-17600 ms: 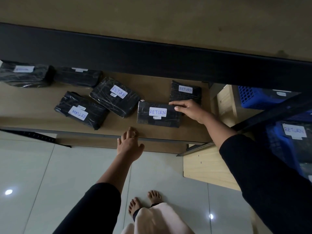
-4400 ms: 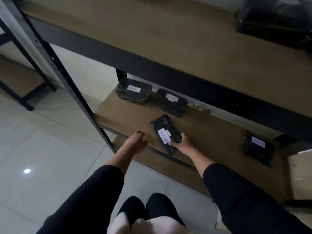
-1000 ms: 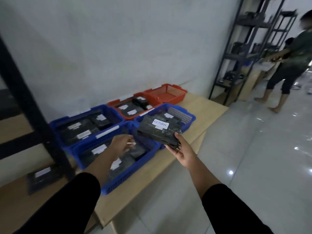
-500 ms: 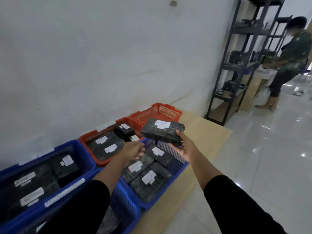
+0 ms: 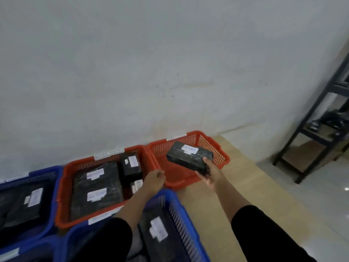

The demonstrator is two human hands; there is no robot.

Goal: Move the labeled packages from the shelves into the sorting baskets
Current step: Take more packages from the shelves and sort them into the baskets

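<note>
The wall (image 5: 170,63) fills the view; a shelf rack (image 5: 321,129) stands at 3 o'clock. On the wooden counter (image 5: 245,186) sit blue and red baskets. Over the far red basket (image 5: 217,148) at 1 o'clock, the right hand (image 5: 211,174) grips the package (image 5: 188,156) by its near end (film-wrapped, probably light, firm, slick). The left hand (image 5: 154,179) hangs loosely curled, holding nothing.

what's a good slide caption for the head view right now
Right hand holds a labeled black package over the far red basket; left hand hovers beside it.
</note>
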